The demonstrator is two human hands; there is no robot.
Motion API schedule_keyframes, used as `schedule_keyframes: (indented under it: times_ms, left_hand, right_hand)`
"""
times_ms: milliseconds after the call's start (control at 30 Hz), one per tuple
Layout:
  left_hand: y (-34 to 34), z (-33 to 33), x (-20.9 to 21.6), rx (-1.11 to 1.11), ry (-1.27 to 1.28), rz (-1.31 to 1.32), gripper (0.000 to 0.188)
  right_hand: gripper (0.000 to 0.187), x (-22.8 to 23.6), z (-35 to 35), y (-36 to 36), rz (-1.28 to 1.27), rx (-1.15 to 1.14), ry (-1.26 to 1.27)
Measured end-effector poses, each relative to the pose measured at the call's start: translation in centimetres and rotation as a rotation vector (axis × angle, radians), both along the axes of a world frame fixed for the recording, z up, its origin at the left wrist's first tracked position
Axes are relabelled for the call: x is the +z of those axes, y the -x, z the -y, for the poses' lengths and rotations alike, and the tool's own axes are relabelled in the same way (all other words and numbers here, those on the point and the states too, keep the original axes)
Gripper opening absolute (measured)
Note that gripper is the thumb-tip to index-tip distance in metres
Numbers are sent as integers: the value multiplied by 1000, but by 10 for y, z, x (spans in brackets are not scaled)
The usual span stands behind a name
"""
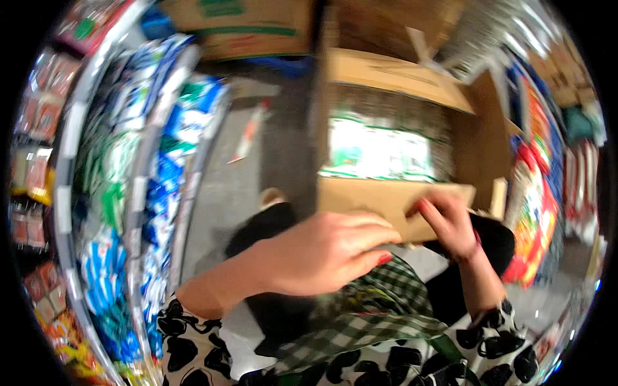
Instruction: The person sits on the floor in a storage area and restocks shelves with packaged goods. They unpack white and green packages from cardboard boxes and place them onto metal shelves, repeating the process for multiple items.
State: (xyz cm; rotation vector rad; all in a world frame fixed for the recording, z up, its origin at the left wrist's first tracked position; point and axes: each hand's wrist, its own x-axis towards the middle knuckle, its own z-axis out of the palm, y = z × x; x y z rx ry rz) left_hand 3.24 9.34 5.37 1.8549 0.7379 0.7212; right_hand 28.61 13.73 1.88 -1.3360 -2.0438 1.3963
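An opened cardboard box (399, 201) stands in front of me with its flaps up. Inside it sit clear plastic-wrapped packs (383, 151) with white and green printing, blurred by motion. My left hand (338, 248) hovers over my lap by the box's near flap, fingers stretched out and thumb apart, holding nothing I can see. Close to the same flap, my right hand (450, 222) has its thumb and fingers slightly bent and apart. Whether it touches the cardboard I cannot tell; nothing shows in it.
Shelves on the left carry blue and white packets (174, 167). Behind stands another cardboard box (251, 29). Colourful red and yellow bags (531, 219) line the right. A red and white slip (248, 134) lies on the grey floor (222, 167). A green checked apron (393, 302) covers my lap.
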Motion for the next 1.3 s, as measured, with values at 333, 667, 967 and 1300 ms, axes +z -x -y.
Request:
schedule_keyframes:
  times_ms: [333,667,967,1300]
  left_hand:
    - [-80,-90,-123,542,-211,-892,47]
    - [-26,-110,-101,849,333,294,42]
    - [-30,-114,-101,871,459,380,48]
    - [-34,-107,-105,604,968,1186,40]
  right_hand:
    - [44,-148,-113,-48,194,-28,103]
    - [57,-196,-156,126,260,-705,369]
    - [26,-148,-161,61,-563,-786,627]
    - [19,-49,-87,42,-810,-76,633]
